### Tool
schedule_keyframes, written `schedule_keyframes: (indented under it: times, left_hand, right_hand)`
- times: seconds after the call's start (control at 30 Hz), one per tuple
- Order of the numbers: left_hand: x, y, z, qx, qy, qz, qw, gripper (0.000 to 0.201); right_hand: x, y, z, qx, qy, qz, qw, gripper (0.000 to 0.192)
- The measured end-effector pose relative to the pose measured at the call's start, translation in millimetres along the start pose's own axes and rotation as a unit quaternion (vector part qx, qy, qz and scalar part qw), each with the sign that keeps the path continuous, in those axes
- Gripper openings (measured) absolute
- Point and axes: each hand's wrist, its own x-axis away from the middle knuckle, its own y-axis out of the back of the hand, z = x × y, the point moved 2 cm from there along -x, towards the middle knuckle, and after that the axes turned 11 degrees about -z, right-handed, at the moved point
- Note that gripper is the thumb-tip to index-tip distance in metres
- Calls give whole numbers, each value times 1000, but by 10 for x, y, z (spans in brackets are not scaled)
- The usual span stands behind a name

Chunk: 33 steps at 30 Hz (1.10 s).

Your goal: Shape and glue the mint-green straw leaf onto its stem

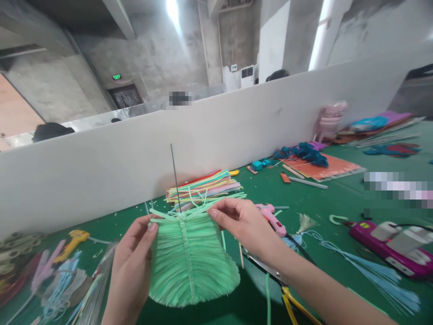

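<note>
A light green leaf made of fuzzy pipe cleaners (pixel 196 262) hangs between my two hands, its broad rounded end toward me. A thin dark wire (pixel 174 176) rises from its top centre. My left hand (pixel 135 253) pinches the leaf's upper left edge between thumb and fingers. At the upper right edge, my right hand (pixel 240 221) pinches the strands with thumb and forefinger. Loose green pipe cleaner ends stick out around the wire.
Behind the leaf lies a pile of coloured pipe cleaners (pixel 209 185) near a white partition (pixel 216 131). Pink glue gun (pixel 272 219) and yellow-handled scissors (pixel 287 298) lie by my right arm. A yellow glue gun (pixel 72 243) rests at left, a purple power strip (pixel 389 248) at right.
</note>
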Motion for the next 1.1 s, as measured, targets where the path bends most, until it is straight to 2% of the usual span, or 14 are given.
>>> schedule_keyframes:
  times: [0.03, 0.1, 0.2, 0.27, 0.4, 0.57, 0.63, 0.7, 0.77, 0.87, 0.93, 1.0, 1.1]
  left_hand:
    - [-7, 4, 5, -5, 1, -1, 1000, 34]
    - [-16, 4, 13, -8, 10, 0, 1000, 39]
    - [-22, 1, 22, -20, 29, 15, 999, 43]
    - [-26, 10, 28, -37, 32, 21, 999, 44]
    - [-31, 38, 36, -50, 33, 32, 998, 49]
    - [-15, 38, 19, -49, 29, 40, 998, 46]
    - [-5, 31, 11, -44, 32, 45, 997, 46]
    - [-5, 27, 1, -40, 30, 39, 998, 47]
    - [-19, 29, -10, -42, 22, 25, 999, 47]
    - [-48, 53, -27, -51, 2, 7, 999, 47]
    - [-50, 110, -46, -71, -43, -21, 996, 45]
    - [-14, 208, -66, -115, -110, -52, 986, 38]
    - [146, 393, -75, -201, -225, -58, 952, 20]
  right_hand:
    - [3, 0, 2, 13, 27, -18, 999, 14]
    - [19, 3, 29, 61, 131, -62, 988, 15]
    - [71, -7, 87, 154, 322, -92, 930, 11]
    - [95, -16, 103, 198, 387, -88, 896, 14]
    - [102, -16, 112, 249, 419, -64, 871, 16]
    - [110, -6, 125, 275, 425, -48, 861, 13]
    - [105, -10, 114, 269, 416, -32, 868, 12]
    - [79, -11, 88, 238, 383, -20, 893, 12]
    - [28, 5, 51, 176, 305, -31, 935, 13]
    - [-51, 32, -12, 96, 136, -31, 986, 31]
    - [-63, 33, -37, 88, 55, 12, 995, 31]
    - [-30, 28, -59, 82, -1, 65, 995, 19]
    - [81, 18, -127, 16, -70, 119, 990, 15]
